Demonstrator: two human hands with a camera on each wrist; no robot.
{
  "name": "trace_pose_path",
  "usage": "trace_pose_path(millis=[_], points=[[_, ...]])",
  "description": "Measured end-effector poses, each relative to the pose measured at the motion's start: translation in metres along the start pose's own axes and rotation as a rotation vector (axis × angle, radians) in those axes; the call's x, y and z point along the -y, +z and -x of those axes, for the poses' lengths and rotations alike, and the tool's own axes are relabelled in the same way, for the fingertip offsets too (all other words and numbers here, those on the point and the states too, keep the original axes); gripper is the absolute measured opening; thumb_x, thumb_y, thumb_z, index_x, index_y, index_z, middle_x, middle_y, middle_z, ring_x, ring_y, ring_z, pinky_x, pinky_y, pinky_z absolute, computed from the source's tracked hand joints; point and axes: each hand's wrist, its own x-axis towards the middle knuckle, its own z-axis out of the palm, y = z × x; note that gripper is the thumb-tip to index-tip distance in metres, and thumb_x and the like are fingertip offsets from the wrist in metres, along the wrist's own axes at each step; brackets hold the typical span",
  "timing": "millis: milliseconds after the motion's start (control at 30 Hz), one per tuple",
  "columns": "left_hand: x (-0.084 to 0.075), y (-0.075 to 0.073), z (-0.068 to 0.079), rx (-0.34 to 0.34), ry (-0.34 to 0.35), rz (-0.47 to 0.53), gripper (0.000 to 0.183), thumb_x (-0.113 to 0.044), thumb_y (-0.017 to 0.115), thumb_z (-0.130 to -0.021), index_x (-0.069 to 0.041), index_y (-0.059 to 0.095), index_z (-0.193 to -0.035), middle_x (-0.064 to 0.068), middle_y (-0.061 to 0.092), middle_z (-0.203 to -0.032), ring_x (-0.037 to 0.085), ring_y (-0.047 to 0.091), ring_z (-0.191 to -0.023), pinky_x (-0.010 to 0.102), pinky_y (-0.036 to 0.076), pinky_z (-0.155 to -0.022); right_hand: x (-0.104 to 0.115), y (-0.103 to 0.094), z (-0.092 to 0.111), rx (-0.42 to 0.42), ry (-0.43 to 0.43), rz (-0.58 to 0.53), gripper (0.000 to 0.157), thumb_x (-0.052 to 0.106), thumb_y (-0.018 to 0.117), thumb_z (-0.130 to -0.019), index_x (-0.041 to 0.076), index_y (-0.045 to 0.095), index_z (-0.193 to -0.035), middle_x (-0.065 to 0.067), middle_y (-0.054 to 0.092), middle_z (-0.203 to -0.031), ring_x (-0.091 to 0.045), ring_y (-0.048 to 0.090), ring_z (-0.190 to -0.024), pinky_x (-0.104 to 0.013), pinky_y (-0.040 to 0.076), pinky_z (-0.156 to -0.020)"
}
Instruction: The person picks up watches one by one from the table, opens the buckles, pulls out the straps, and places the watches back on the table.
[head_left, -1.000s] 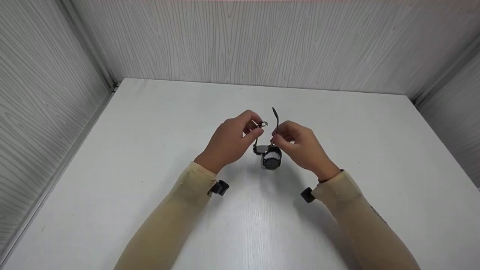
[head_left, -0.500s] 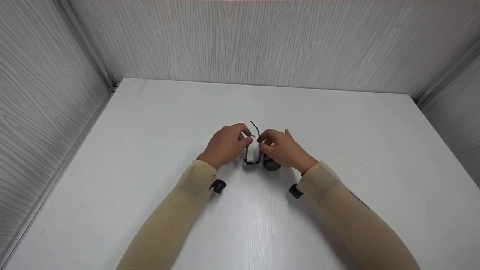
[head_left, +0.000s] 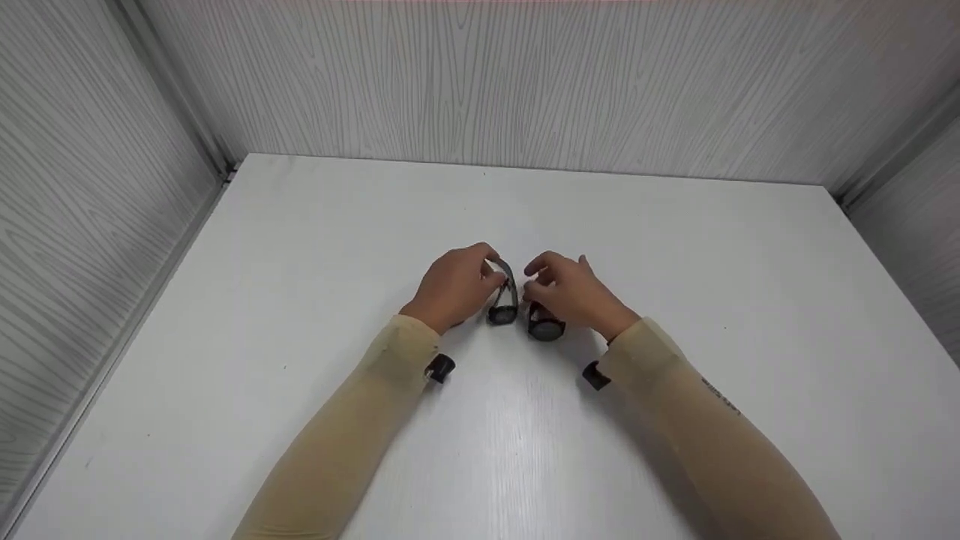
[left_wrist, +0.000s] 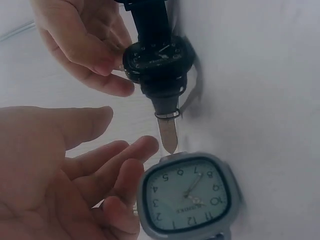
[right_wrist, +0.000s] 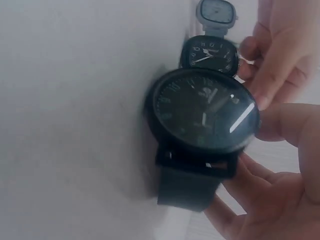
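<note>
- Near the middle of the white table [head_left: 675,240], three wristwatches stand in a row between and below a person's two hands, dials facing the wrist cameras.
- At the left end is the grey watch [left_wrist: 187,192], squarish with a pale dial and dark numerals; in the head view the left hand mostly hides it.
- Between the others stands the black squarish watch [head_left: 502,315], its dark strap [head_left: 514,283] arching upward; the left wrist view shows the strap's lighter, pointed tip beside the grey case.
- At the right end is the round black watch [head_left: 546,330], largest in the right wrist view, with a bright reflection across its glass.
- The left hand [head_left: 456,283] has thumb and forefinger apart, the forefinger's tip at the top of the arched strap; whether skin meets strap, one cannot tell.
- The right hand [head_left: 574,294] is loosely bent over the round black watch, thumb and forefinger parted with a narrow gap; contact with the case cannot be made out.
- Both forearms wear beige sleeves [head_left: 337,427], dark lettering on the right one, and a small black block [head_left: 441,367] sits at each cuff.
- Behind the table rises a grey wood-grain panel [head_left: 525,82], with similar panels at both sides.
</note>
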Motion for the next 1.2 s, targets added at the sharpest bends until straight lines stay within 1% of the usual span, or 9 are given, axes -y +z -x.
trace_pose_path(millis=[100, 200, 267, 333, 433, 567, 767, 1000, 1200], points=[[-0.002, -0.010, 0.007, -0.039, 0.011, 0.012, 0.036, -0.029, 0.061, -0.105, -0.011, 0.061, -0.136, 0.005, 0.070, -0.120, 0.022, 0.065, -0.110, 0.040, 0.051, -0.096, 0.000, -0.015, 0.011, -0.081, -0.031, -0.017, 0.036, 0.026, 0.056, -0.104, 0.005, 0.059, -0.132, -0.009, 0.071, -0.116, -0.025, 0.064, -0.119, -0.049, -0.001, -0.127], [-0.007, -0.025, 0.018, -0.086, 0.023, 0.035, 0.035, -0.030, 0.060, -0.105, -0.013, 0.061, -0.136, 0.002, 0.069, -0.121, 0.023, 0.063, -0.111, 0.041, 0.050, -0.095, 0.000, -0.032, 0.026, -0.190, -0.068, -0.037, 0.031, 0.025, 0.056, -0.105, 0.008, 0.060, -0.130, -0.008, 0.067, -0.120, -0.026, 0.060, -0.118, -0.046, 0.027, -0.120], [-0.011, -0.036, 0.025, -0.120, 0.037, 0.044, 0.034, -0.031, 0.060, -0.104, -0.016, 0.062, -0.134, 0.000, 0.069, -0.119, 0.022, 0.063, -0.111, 0.040, 0.050, -0.094, 0.000, -0.042, 0.037, -0.242, -0.086, -0.044, 0.027, 0.024, 0.057, -0.105, 0.011, 0.062, -0.127, -0.007, 0.067, -0.119, -0.025, 0.060, -0.111, -0.046, 0.042, -0.104], [-0.016, -0.046, 0.032, -0.152, 0.061, 0.050, 0.034, -0.032, 0.060, -0.104, -0.016, 0.062, -0.134, -0.002, 0.069, -0.117, 0.020, 0.062, -0.110, 0.039, 0.051, -0.093, 0.000, -0.050, 0.047, -0.268, -0.099, -0.046, 0.023, 0.022, 0.058, -0.104, 0.011, 0.064, -0.124, -0.005, 0.068, -0.117, -0.023, 0.061, -0.107, -0.043, 0.046, -0.091], [-0.021, -0.058, 0.041, -0.206, 0.101, 0.051, 0.033, -0.032, 0.061, -0.104, -0.016, 0.063, -0.133, -0.003, 0.069, -0.113, 0.018, 0.062, -0.106, 0.038, 0.051, -0.090, 0.002, -0.056, 0.055, -0.274, -0.138, -0.025, 0.018, 0.017, 0.059, -0.104, 0.010, 0.066, -0.119, -0.004, 0.070, -0.108, -0.020, 0.063, -0.100, -0.040, 0.049, -0.088], [-0.019, -0.065, 0.046, -0.238, 0.128, 0.032, 0.032, -0.029, 0.062, -0.103, -0.016, 0.063, -0.132, -0.001, 0.070, -0.110, 0.017, 0.064, -0.102, 0.038, 0.052, -0.087, 0.004, -0.056, 0.059, -0.202, -0.175, 0.034, 0.015, 0.014, 0.061, -0.102, 0.011, 0.069, -0.114, -0.001, 0.070, -0.095, -0.017, 0.063, -0.084, -0.037, 0.052, -0.078], [-0.012, -0.056, 0.041, -0.050, 0.074, -0.098, 0.032, -0.031, 0.060, -0.103, -0.014, 0.065, -0.129, 0.002, 0.072, -0.110, 0.022, 0.066, -0.099, 0.041, 0.053, -0.088, -0.002, -0.045, 0.059, -0.014, -0.148, 0.206, 0.022, 0.019, 0.063, -0.102, 0.012, 0.068, -0.122, 0.002, 0.069, -0.090, -0.016, 0.059, -0.073, -0.036, 0.050, -0.070], [-0.015, -0.048, 0.037, -0.038, 0.139, -0.122, 0.023, -0.027, 0.059, -0.103, -0.014, 0.072, -0.117, 0.001, 0.074, -0.100, 0.019, 0.066, -0.091, 0.040, 0.053, -0.084, -0.020, -0.033, 0.056, 0.215, -0.069, 0.268, 0.045, 0.018, 0.055, -0.102, 0.017, 0.057, -0.147, -0.002, 0.070, -0.110, -0.017, 0.064, -0.091, -0.041, 0.053, -0.084], [-0.015, -0.042, 0.035, 0.089, 0.192, -0.161, 0.022, -0.026, 0.059, -0.102, -0.014, 0.072, -0.114, -0.001, 0.073, -0.099, 0.019, 0.065, -0.091, 0.038, 0.052, -0.085, -0.028, -0.029, 0.052, 0.256, -0.107, 0.260, 0.041, 0.011, 0.050, -0.102, 0.015, 0.065, -0.141, -0.005, 0.071, -0.118, -0.020, 0.064, -0.103, -0.043, 0.052, -0.092]])
